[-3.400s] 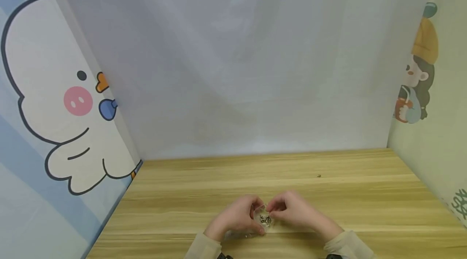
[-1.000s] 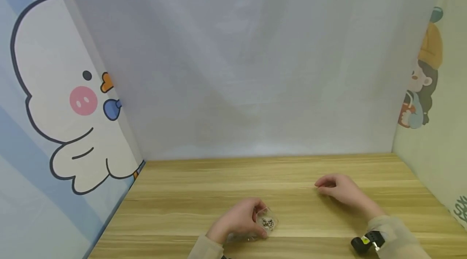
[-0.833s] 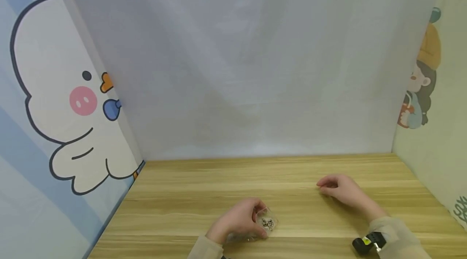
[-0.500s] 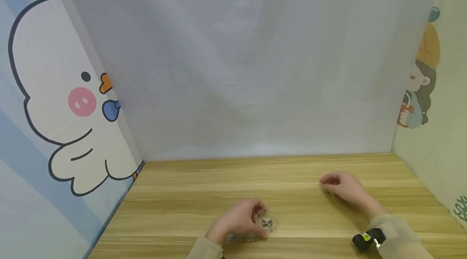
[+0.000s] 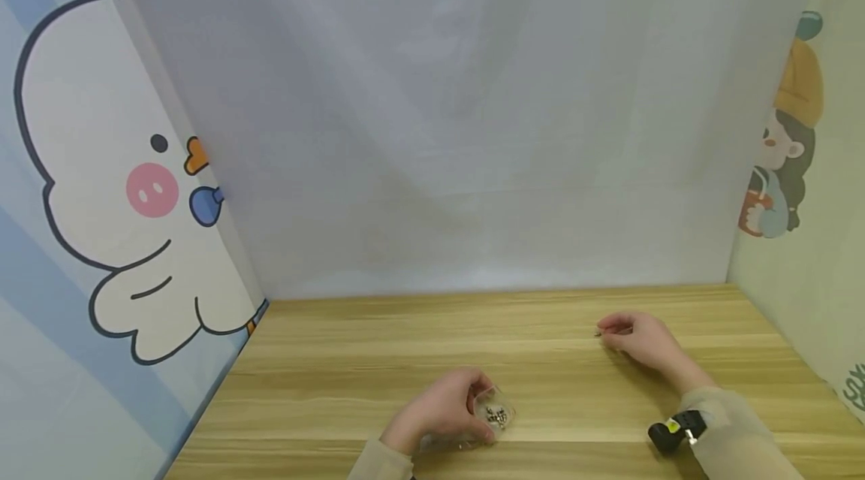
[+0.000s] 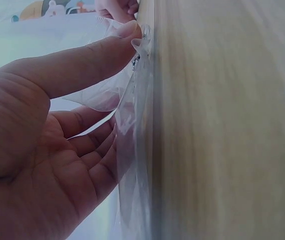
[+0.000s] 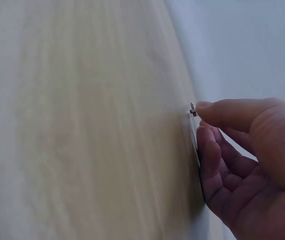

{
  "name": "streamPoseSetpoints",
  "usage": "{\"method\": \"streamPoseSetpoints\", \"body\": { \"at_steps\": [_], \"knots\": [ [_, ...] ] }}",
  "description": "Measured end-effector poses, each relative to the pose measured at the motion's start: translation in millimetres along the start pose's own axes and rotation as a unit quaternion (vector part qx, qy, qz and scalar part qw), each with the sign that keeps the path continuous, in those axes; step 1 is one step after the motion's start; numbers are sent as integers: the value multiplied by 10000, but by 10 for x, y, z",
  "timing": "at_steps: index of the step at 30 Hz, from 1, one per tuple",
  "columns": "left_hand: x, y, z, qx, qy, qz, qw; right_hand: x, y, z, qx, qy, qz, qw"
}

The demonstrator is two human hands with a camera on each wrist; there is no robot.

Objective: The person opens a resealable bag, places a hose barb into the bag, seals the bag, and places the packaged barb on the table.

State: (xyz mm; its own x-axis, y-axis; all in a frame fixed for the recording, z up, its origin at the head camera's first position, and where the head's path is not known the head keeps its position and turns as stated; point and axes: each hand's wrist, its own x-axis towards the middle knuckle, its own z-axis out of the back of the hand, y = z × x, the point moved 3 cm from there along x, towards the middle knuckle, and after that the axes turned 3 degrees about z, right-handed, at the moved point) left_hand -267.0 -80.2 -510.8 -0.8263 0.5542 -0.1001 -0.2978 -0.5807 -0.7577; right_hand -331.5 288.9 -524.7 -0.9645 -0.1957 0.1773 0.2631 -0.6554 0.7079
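In the head view my left hand [image 5: 442, 405] grips a clear plastic bag [image 5: 508, 403], its mouth facing up. Several small metal pieces [image 5: 496, 415] lie inside. The left wrist view shows the thumb against the clear film [image 6: 132, 130], close to the tabletop. Farther back and to the right, my right hand [image 5: 642, 339] is low over the table with curled fingers. At its fingertips is one small metal piece [image 7: 193, 109], shaped like a tiny screw with a collar. The thumb tip meets it in the right wrist view; the index tip is hidden, so a pinch is unclear.
The wood-grain table [image 5: 378, 345] reaches back to a pale grey curtain [image 5: 432, 127]. Patterned cloth walls stand at left and right, with a white cartoon bird [image 5: 88, 164] on the left. A small black device [image 5: 678, 431] is strapped to my right wrist.
My right hand left the bag and moved back and right to the lone metal piece, edging farther toward it in the last second. My left hand stays on the bag.
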Motion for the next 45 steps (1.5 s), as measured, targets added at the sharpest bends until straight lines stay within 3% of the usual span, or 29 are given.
{"method": "streamPoseSetpoints", "body": {
  "at_steps": [10, 45],
  "knots": [
    [6, -11, 2, -19, 23, 24, 10000, 78, -10, -53, -414, 181, 115, 9989],
    [25, 5, -15, 61, 5, -19, 10000, 59, 4, -71, -341, 182, -67, 9992]
  ]
}}
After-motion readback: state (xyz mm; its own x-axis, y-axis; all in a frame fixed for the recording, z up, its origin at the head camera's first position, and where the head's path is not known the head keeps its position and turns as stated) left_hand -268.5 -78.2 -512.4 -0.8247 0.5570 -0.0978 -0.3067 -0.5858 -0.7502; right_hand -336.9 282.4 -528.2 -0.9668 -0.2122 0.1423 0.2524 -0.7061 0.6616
